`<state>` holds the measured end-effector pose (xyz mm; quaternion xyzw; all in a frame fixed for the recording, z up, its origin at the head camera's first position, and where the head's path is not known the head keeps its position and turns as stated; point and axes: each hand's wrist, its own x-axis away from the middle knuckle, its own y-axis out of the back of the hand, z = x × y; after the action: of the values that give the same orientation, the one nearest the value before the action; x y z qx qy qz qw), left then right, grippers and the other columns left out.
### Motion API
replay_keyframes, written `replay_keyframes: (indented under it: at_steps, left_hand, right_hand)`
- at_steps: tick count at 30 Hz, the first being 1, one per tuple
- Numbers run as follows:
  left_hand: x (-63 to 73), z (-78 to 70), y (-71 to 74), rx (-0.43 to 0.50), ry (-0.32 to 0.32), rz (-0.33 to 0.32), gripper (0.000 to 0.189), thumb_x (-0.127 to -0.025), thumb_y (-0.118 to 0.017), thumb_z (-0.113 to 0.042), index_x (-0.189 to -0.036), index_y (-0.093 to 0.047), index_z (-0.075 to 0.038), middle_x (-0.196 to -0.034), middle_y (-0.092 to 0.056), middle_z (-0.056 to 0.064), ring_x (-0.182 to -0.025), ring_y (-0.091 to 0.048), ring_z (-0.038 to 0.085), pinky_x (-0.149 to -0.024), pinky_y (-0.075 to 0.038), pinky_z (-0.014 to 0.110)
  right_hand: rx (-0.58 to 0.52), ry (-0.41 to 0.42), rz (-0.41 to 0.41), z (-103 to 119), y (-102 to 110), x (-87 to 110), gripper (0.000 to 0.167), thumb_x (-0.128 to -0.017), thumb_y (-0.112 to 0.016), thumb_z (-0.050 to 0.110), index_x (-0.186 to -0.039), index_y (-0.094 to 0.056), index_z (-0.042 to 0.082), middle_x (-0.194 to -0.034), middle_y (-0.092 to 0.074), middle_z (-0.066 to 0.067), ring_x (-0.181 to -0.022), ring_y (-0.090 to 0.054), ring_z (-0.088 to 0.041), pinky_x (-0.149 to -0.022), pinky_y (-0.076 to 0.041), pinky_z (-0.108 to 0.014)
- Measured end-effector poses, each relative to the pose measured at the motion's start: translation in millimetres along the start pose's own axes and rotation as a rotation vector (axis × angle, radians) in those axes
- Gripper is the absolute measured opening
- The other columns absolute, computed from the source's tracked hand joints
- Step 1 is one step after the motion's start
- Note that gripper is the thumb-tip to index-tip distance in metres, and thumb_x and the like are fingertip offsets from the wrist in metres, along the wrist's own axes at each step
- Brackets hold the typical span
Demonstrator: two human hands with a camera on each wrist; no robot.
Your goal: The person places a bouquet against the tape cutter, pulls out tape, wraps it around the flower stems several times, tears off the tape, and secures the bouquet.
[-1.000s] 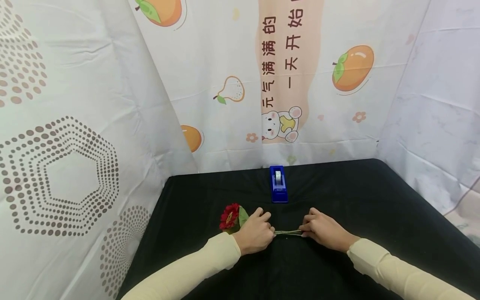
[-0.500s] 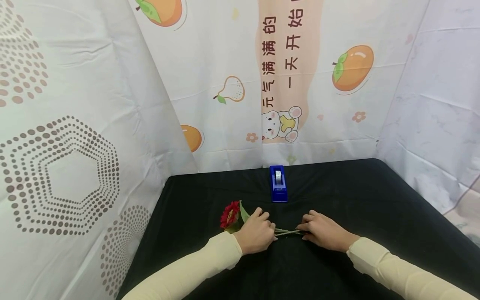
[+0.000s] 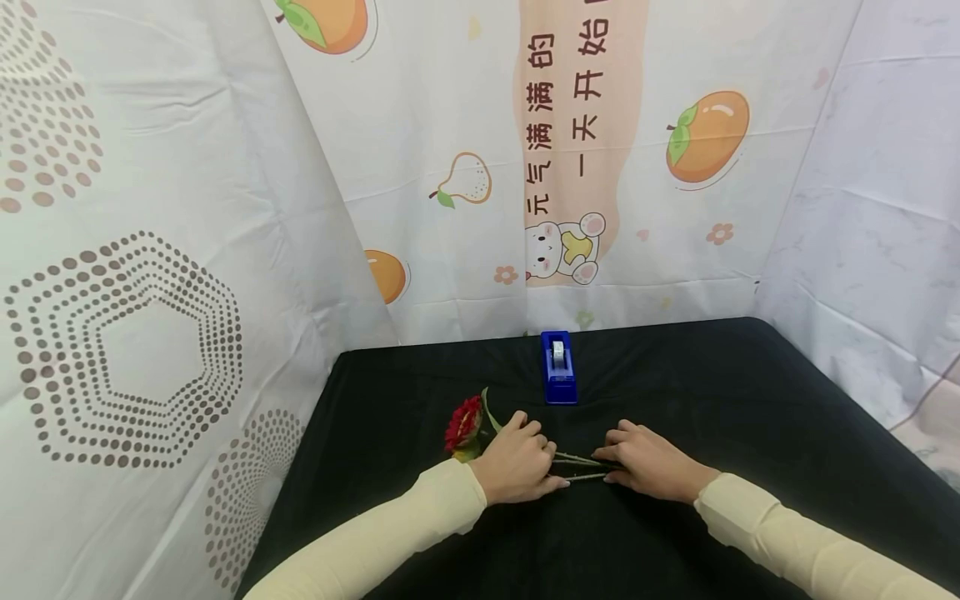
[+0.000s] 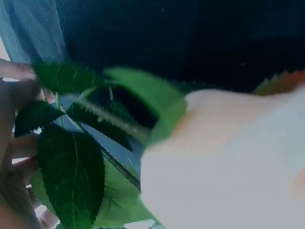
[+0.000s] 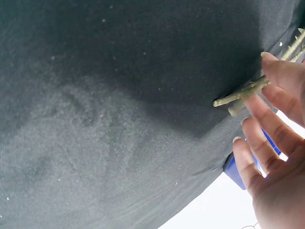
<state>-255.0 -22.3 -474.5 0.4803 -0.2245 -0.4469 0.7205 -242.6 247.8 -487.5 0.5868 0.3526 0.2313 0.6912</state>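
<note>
My left hand (image 3: pixel 517 461) holds a few flowers by their stems (image 3: pixel 587 477), just below the red bloom (image 3: pixel 463 423). In the left wrist view, serrated green leaves (image 4: pixel 71 176) hang off thorny stems beside the fingers. A large pale, blurred shape (image 4: pixel 214 167) fills the right of that view, with a bit of red petal (image 4: pixel 286 82) behind it. To the right, my right hand (image 3: pixel 645 460) pinches the lower stems between thumb and forefinger. The cut stem ends (image 5: pixel 228 100) stick out past its fingertips, close over the black cloth. Between the hands the stems spread apart.
A blue tape dispenser (image 3: pixel 559 368) with a roll of tape stands at the back middle of the table, beyond the hands. Black cloth (image 3: pixel 697 375) covers the table. Printed white curtains (image 3: pixel 450 108) enclose it at the back and sides.
The red bloom has turned and risen slightly, and its leaf stands more upright. The stems between the hands have fanned apart, with one now lower, and the left thumb has shifted toward it.
</note>
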Motion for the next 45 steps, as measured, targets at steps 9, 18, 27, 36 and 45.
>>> replay_keyframes:
  at_steps: [9,18,27,36,45]
  left_hand:
    - [-1.3,0.1,-0.3,0.027,0.011,0.049,0.067,-0.103,-0.034,-0.068,-0.122,-0.075,-0.018,-0.111,-0.074,-0.005,-0.100,-0.061,0.015,-0.098,-0.038,0.039]
    - [-2.8,3.2,-3.5,0.152,0.049,0.261,0.068,-0.100,-0.046,-0.069,-0.139,-0.064,-0.016,-0.133,-0.064,-0.002,-0.118,-0.059,0.015,-0.102,-0.044,0.034]
    - [-4.8,0.5,-8.7,0.155,0.012,0.243,0.047,-0.101,-0.055,-0.058,-0.119,-0.074,-0.019,-0.112,-0.065,-0.002,-0.096,-0.059,0.013,-0.082,-0.049,0.030]
    - [-9.7,6.0,-5.3,0.200,0.017,0.235,0.053,-0.102,-0.048,-0.063,-0.116,-0.075,-0.020,-0.113,-0.070,-0.004,-0.103,-0.061,0.013,-0.093,-0.046,0.033]
    - [-30.6,43.9,10.0,0.765,0.239,0.082,0.040,-0.107,-0.056,-0.039,-0.080,-0.072,-0.014,-0.063,-0.058,-0.007,-0.051,-0.049,0.005,-0.053,-0.041,0.022]
  right_hand:
    - [-0.005,0.004,0.000,0.7,1.0,-0.9,0.026,-0.085,-0.084,0.025,-0.108,-0.079,0.015,-0.093,-0.064,0.008,-0.078,-0.043,-0.007,-0.069,-0.042,-0.029]
    - [-0.034,0.008,-0.003,2.3,-3.7,-0.6,0.021,-0.088,-0.082,0.024,-0.107,-0.079,0.016,-0.092,-0.063,0.009,-0.079,-0.045,-0.006,-0.067,-0.042,-0.028]
    - [-0.038,0.030,-0.047,2.6,-6.9,0.8,0.012,-0.088,-0.083,0.023,-0.099,-0.081,0.021,-0.087,-0.062,0.013,-0.076,-0.045,-0.003,-0.064,-0.040,-0.026]
    - [-0.038,0.011,-0.012,-0.3,-5.3,-2.1,0.010,-0.088,-0.083,0.027,-0.096,-0.079,0.024,-0.082,-0.059,0.017,-0.073,-0.044,-0.001,-0.064,-0.038,-0.026]
    - [-0.114,0.014,0.059,-8.9,11.4,-18.9,0.009,-0.094,-0.076,0.030,-0.096,-0.080,0.022,-0.082,-0.063,0.020,-0.070,-0.044,0.000,-0.063,-0.041,-0.026]
